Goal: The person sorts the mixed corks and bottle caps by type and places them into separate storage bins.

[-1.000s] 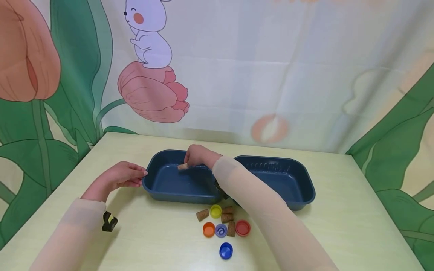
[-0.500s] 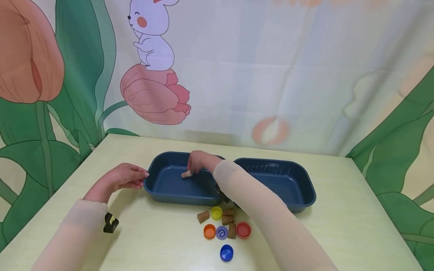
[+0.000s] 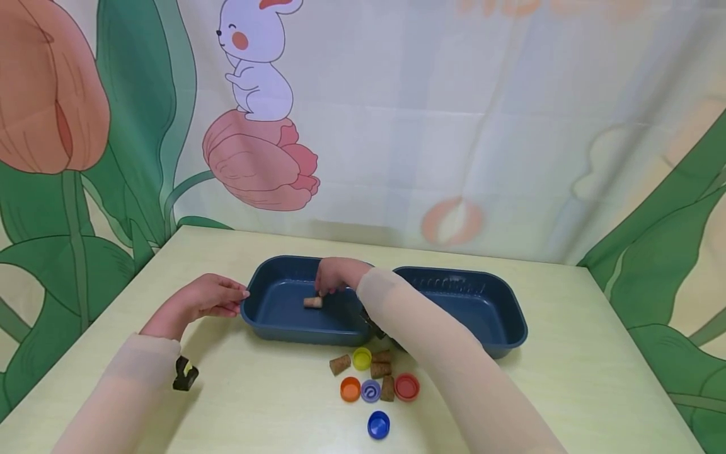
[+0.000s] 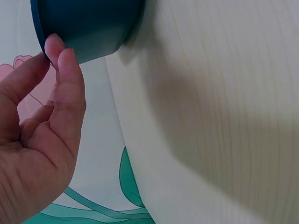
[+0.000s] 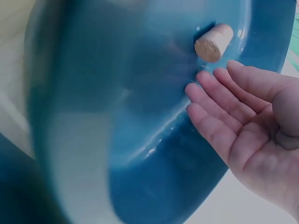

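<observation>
In the head view, my left hand (image 3: 210, 295) pinches the left end of a dark blue tray (image 3: 312, 335). The left wrist view shows thumb and fingertips (image 4: 70, 60) at that tray's rim (image 4: 38, 28). My right hand (image 3: 338, 275) reaches down inside the same tray, beside a cork stopper (image 3: 313, 302) lying on its side on the bottom. Seen from the right wrist, the cork (image 5: 214, 43) lies free, just beyond fingers that are loosely extended and hold nothing.
A second blue tray (image 3: 513, 343) stands to the right, partly behind the right sleeve (image 3: 442, 353). In front lie several corks (image 3: 340, 364) and bottle caps: yellow (image 3: 362, 359), orange (image 3: 350, 389), purple (image 3: 371, 391), red (image 3: 406, 386) and blue (image 3: 379, 425).
My right hand has lowered the cork to the tray's bottom and let go of it. The left hand keeps its hold on the tray's end.
</observation>
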Tool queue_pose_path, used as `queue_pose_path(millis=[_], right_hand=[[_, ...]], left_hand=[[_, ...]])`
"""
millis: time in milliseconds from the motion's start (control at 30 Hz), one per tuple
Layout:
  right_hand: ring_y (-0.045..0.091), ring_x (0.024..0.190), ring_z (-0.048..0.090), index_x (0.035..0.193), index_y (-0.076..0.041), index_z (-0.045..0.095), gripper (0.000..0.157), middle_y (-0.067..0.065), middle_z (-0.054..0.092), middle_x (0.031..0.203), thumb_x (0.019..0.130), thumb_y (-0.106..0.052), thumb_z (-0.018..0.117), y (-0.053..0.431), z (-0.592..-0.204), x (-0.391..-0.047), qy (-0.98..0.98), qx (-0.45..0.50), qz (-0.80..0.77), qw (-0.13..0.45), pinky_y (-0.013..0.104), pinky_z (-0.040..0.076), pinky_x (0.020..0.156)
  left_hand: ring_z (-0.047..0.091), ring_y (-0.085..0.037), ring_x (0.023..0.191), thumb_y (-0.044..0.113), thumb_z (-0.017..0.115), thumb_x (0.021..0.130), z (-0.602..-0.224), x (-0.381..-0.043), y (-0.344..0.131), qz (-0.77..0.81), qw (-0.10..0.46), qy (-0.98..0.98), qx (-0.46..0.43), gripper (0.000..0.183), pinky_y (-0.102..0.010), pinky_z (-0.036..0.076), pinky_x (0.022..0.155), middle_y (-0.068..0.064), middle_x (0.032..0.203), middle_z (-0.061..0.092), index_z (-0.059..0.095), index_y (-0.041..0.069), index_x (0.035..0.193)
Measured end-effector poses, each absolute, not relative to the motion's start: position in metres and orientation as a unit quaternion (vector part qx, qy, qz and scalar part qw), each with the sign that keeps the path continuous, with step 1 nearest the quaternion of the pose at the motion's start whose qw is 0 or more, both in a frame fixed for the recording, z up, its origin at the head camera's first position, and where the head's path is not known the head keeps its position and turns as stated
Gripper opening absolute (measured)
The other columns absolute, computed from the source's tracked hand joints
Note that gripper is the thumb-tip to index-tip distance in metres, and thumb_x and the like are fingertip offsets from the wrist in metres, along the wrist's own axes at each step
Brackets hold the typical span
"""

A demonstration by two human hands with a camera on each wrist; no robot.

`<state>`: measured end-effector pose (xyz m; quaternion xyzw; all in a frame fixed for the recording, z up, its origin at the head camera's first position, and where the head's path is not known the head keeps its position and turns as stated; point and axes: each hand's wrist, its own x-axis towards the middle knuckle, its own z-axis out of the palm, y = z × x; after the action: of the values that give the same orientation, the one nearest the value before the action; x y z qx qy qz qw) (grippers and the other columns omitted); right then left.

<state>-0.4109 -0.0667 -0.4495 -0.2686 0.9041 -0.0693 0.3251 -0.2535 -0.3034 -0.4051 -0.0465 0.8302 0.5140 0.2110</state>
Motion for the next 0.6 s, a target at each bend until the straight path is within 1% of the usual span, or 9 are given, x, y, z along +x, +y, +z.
queue_pose_path(millis=[33, 67, 100, 167, 267, 367, 533, 600], right_hand=[[0.013, 0.096, 0.062, 0.120, -0.021, 0.071, 0.026, 0.001, 0.070, 0.112, 0.095, -0.015, 0.064, -0.064, -0.440, -0.401, 0.905, -0.271, -0.068, 0.321, 0.028, 0.055, 0.077], [0.013, 0.102, 0.063, 0.123, -0.020, 0.070, 0.028, 0.002, 0.069, 0.117, 0.097, -0.014, 0.061, -0.061, -0.425, -0.388, 0.903, -0.271, -0.067, 0.328, 0.029, 0.056, 0.084], [0.014, 0.104, 0.063, 0.126, -0.019, 0.068, 0.030, 0.002, 0.069, 0.120, 0.098, -0.012, 0.059, -0.059, -0.416, -0.379, 0.903, -0.272, -0.067, 0.326, 0.029, 0.056, 0.085], [0.017, 0.114, 0.061, 0.133, -0.014, 0.063, 0.034, 0.006, 0.066, 0.130, 0.101, -0.009, 0.053, -0.054, -0.396, -0.358, 0.906, -0.268, -0.062, 0.321, 0.030, 0.055, 0.093], [0.020, 0.120, 0.061, 0.135, -0.012, 0.061, 0.035, 0.009, 0.064, 0.134, 0.102, -0.009, 0.052, -0.047, -0.381, -0.346, 0.904, -0.275, -0.066, 0.320, 0.032, 0.054, 0.099], [0.022, 0.123, 0.061, 0.135, -0.009, 0.060, 0.035, 0.011, 0.064, 0.135, 0.102, -0.008, 0.050, -0.042, -0.373, -0.345, 0.901, -0.288, -0.073, 0.315, 0.035, 0.051, 0.103], [0.022, 0.117, 0.065, 0.135, -0.006, 0.060, 0.035, 0.012, 0.067, 0.130, 0.102, -0.009, 0.050, -0.035, -0.357, -0.347, 0.896, -0.318, -0.078, 0.300, 0.031, 0.054, 0.099], [0.022, 0.114, 0.067, 0.134, -0.005, 0.061, 0.034, 0.012, 0.068, 0.128, 0.101, -0.010, 0.053, -0.031, -0.349, -0.347, 0.894, -0.329, -0.087, 0.291, 0.031, 0.056, 0.096]], left_hand=[[0.063, -0.007, 0.068, 0.017, 0.057, 0.100, -0.405, -0.254, -0.303, 0.513, 0.211, 0.831, -0.047, 0.039, -0.023, 0.060, 0.072, 0.004, 0.074, 0.065, 0.053, -0.014, 0.125], [0.063, -0.007, 0.068, 0.017, 0.057, 0.100, -0.405, -0.254, -0.303, 0.512, 0.211, 0.832, -0.047, 0.040, -0.023, 0.060, 0.072, 0.004, 0.074, 0.065, 0.052, -0.014, 0.125], [0.063, -0.007, 0.068, 0.017, 0.057, 0.100, -0.405, -0.254, -0.303, 0.511, 0.211, 0.832, -0.048, 0.040, -0.023, 0.060, 0.072, 0.004, 0.074, 0.065, 0.053, -0.014, 0.125], [0.063, -0.007, 0.068, 0.017, 0.057, 0.100, -0.406, -0.253, -0.303, 0.512, 0.210, 0.831, -0.047, 0.039, -0.023, 0.060, 0.072, 0.004, 0.074, 0.065, 0.053, -0.014, 0.124], [0.063, -0.007, 0.068, 0.016, 0.057, 0.100, -0.406, -0.253, -0.303, 0.515, 0.210, 0.830, -0.043, 0.039, -0.024, 0.060, 0.072, 0.004, 0.073, 0.065, 0.053, -0.014, 0.123], [0.063, -0.007, 0.068, 0.016, 0.057, 0.100, -0.405, -0.252, -0.302, 0.517, 0.209, 0.829, -0.041, 0.038, -0.024, 0.060, 0.072, 0.004, 0.073, 0.065, 0.053, -0.014, 0.123], [0.063, -0.007, 0.068, 0.016, 0.057, 0.100, -0.403, -0.251, -0.301, 0.517, 0.208, 0.830, -0.041, 0.037, -0.022, 0.060, 0.071, 0.004, 0.073, 0.065, 0.054, -0.014, 0.122], [0.063, -0.007, 0.068, 0.015, 0.057, 0.100, -0.403, -0.250, -0.301, 0.518, 0.207, 0.829, -0.041, 0.037, -0.022, 0.060, 0.071, 0.004, 0.073, 0.065, 0.054, -0.015, 0.122]])
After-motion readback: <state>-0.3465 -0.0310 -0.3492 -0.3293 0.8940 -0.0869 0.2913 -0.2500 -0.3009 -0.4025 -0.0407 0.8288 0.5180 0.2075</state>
